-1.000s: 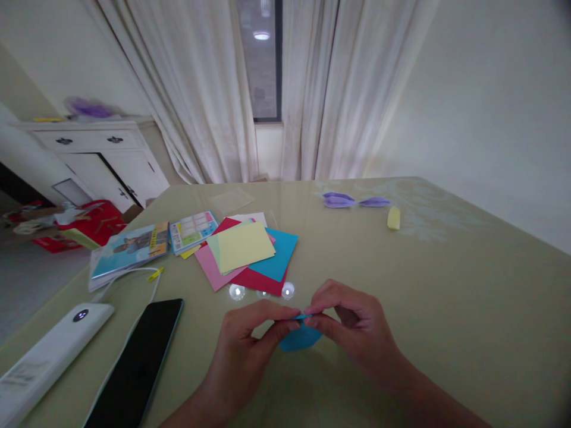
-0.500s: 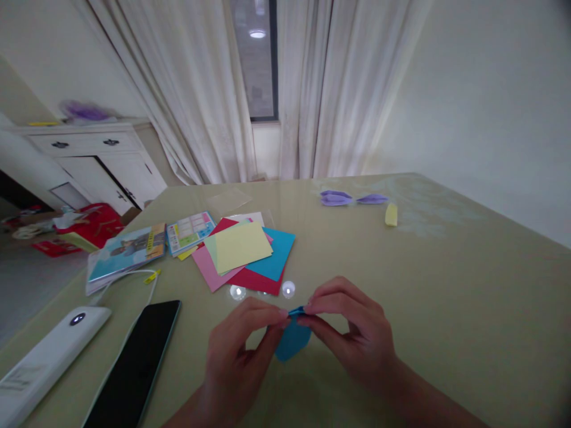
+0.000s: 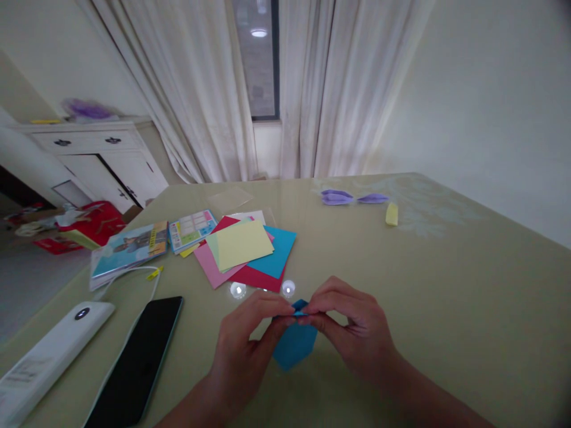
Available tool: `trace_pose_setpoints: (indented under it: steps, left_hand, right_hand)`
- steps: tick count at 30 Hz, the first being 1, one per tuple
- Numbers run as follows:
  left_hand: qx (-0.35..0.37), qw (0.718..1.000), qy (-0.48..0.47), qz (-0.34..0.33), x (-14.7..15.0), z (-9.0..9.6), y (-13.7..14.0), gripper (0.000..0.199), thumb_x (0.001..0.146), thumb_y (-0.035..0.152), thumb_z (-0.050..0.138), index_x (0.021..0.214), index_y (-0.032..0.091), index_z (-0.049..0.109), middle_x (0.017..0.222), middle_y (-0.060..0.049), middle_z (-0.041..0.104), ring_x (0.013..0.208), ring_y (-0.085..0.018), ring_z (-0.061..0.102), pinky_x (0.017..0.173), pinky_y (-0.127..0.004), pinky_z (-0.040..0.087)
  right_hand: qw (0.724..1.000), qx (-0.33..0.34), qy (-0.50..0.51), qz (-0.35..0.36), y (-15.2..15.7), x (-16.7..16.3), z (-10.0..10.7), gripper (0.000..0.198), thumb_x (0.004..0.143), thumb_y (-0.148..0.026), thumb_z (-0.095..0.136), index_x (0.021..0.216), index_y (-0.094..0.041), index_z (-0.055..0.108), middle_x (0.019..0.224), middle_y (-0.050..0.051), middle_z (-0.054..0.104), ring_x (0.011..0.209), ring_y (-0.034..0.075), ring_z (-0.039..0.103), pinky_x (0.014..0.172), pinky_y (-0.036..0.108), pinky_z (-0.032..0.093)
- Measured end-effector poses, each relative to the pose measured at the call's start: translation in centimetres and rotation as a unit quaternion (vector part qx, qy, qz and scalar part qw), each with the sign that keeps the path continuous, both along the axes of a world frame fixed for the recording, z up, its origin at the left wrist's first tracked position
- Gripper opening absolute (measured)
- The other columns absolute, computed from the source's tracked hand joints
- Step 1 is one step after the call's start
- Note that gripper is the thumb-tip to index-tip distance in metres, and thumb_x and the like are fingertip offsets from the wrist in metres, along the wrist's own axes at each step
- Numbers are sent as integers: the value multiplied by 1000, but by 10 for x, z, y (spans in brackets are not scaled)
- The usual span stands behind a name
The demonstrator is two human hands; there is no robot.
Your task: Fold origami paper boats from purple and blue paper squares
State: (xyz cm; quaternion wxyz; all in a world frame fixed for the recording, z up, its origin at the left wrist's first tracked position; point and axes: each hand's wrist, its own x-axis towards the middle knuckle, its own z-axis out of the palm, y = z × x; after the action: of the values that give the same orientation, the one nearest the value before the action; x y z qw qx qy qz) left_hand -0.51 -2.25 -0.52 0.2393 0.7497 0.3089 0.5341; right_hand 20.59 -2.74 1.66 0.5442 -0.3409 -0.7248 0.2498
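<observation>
Between my two hands, just above the near part of the table, is a piece of blue folded paper [image 3: 294,346]. My left hand [image 3: 250,345] pinches its upper edge between thumb and fingers. From the other side, my right hand [image 3: 350,327] pinches the same edge, its fingertips almost meeting the left ones. A small folded ridge shows between the fingertips, while the wider flat part of the paper hangs below and ends in a point. The fingers hide the paper's upper corners.
Coloured paper sheets [image 3: 243,245] lie fanned beyond my hands. Booklets [image 3: 129,249], a phone [image 3: 138,362] and a white power bank [image 3: 53,351] with a cable are at the left. Purple folded paper [image 3: 336,198] and a small yellow folded piece [image 3: 391,214] lie far right.
The blue paper has tilted, so more of its flat face and a top flap now show. My fingertips have come closer together along the fold.
</observation>
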Motion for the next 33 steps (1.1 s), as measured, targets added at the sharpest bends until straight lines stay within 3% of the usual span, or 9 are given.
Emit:
trace_pose_setpoints:
  steps: [6,10,13,16,19,22,27,33]
  left_hand:
    - [14,1000,16,12,1,2,-2,20,99,7,70,110,23,73,100,-2,77,91,-14,75,80,-22,60]
    - [-8,998,-57,-7,0,1,-1,13,102,13,67,107,23,71,100,-4,73,91,-16,73,75,-24,61]
    - [-4,995,-97,-23,-5,2,2,9,104,15,65,106,22,70,104,-5,71,93,-17,72,73,-25,62]
    - [54,996,-56,-36,-13,3,3,13,103,10,65,109,20,70,112,-8,73,102,-19,73,82,-30,64]
    - [138,989,-6,-42,-20,3,3,15,102,7,65,111,18,73,119,-10,74,112,-22,72,92,-37,64]
    - [169,985,-3,-33,-20,4,3,14,101,7,69,107,18,76,116,-9,76,112,-24,73,96,-42,64]
    - [195,981,-11,4,-13,12,1,10,100,11,73,101,19,78,105,-5,79,104,-21,76,89,-38,66]
    - [226,974,24,21,-18,9,3,10,101,15,72,99,21,80,99,-5,79,99,-22,76,87,-41,66]
  right_hand:
    - [1000,-6,-5,-3,2,-1,-2,4,96,-20,82,93,-22,80,81,1,76,75,16,69,68,26,54]
    - [1000,-18,-8,-7,2,-2,-5,12,91,-25,87,96,-22,77,83,1,75,74,16,70,67,27,55]
    - [999,26,-36,-25,0,-1,-4,12,92,-19,84,94,-21,73,81,1,74,71,16,68,66,27,54]
    - [991,108,-68,-28,-1,0,-3,13,94,-8,75,97,-20,71,86,4,75,76,18,68,71,30,54]
    - [990,124,-67,-12,-1,1,-3,17,94,-5,72,102,-20,71,89,5,76,79,19,68,75,32,54]
    - [997,67,-12,31,-2,2,-5,16,94,-15,80,106,-22,72,92,4,77,82,19,70,76,32,55]
    - [989,-103,45,91,-5,4,-4,17,92,-32,87,103,-24,76,89,2,77,80,18,69,75,31,53]
    - [967,-196,114,113,-6,2,-2,18,89,-34,89,98,-24,77,88,2,74,81,17,64,76,30,51]
